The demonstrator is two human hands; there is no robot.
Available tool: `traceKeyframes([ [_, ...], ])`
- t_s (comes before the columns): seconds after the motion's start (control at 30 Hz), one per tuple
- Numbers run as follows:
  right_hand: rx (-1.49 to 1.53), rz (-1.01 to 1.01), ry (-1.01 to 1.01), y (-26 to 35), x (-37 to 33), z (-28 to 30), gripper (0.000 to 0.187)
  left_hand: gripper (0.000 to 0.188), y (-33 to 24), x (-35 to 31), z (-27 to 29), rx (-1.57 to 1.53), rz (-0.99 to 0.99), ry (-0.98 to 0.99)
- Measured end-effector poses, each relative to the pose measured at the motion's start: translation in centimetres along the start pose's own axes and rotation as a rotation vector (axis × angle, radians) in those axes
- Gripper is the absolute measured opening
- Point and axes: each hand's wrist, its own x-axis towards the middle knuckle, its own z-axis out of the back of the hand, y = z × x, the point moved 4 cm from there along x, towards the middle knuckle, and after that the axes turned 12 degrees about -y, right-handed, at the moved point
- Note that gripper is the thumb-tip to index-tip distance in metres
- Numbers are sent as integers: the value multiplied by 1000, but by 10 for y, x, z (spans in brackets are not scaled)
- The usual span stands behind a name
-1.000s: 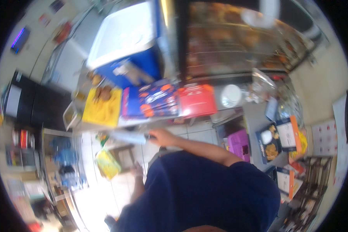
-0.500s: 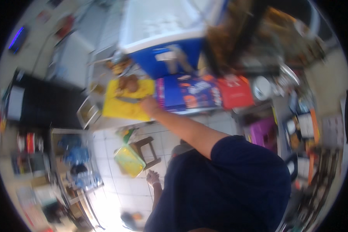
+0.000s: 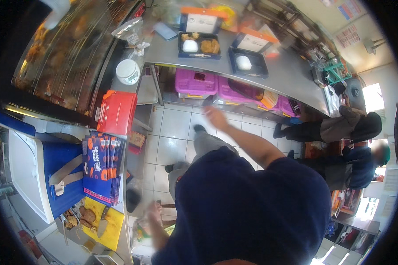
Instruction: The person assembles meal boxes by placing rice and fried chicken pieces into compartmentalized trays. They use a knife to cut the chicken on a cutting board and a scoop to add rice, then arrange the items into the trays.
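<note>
My right hand [image 3: 216, 118] is over the tiled floor in front of the metal counter, its fingers loosely apart, holding nothing I can see. Low at the left, my left hand [image 3: 153, 213] seems to be in a clear plastic glove. It is smeared, so its fingers do not show well. Nearest to it is the side table with a yellow cutting board [image 3: 115, 227], where a knife [image 3: 103, 222] lies beside browned meat pieces [image 3: 88, 215]. On the counter, one open box [image 3: 199, 55] holds white rice and fried pieces; another open box [image 3: 260, 66] shows only rice.
Stacked printed cartons [image 3: 102, 159], a red box [image 3: 116, 112] and a white round scale [image 3: 128, 71] line the left side. A glass display case [image 3: 70, 53] stands behind them. Purple bins [image 3: 194, 81] sit under the counter. Two people [image 3: 353, 126] stand at the right.
My view has swung right, from the cutting board towards the counter with the boxes. My right hand has let go of the knife, which now lies on the board.
</note>
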Motion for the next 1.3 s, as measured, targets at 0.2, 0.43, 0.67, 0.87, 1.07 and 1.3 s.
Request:
traceKeyframes([
  [0.2, -471, -349, -940, -97, 84, 248, 37, 45, -131, -68, -130, 50, -480, -264],
  [0.43, -499, -325, -426, -168, 168, 295, 40, 44, -278, -277, -527, 413, -1352, 181],
  [0.67, -407, -472, -333, -146, 121, 292, 28, 49, -355, -351, -780, 1284, -1515, -353],
  [0.87, -162, -360, -443, -134, 28, 275, 31, 59, -317, -336, -774, 1631, -1204, -315],
  [1.07, 10, -357, -69, -76, -15, 243, 31, 75, -273, -337, -627, 978, -1147, -227],
  [1.3, -105, -398, 654, -122, -52, 135, 30, 78, -166, -361, -410, -327, -908, 185],
])
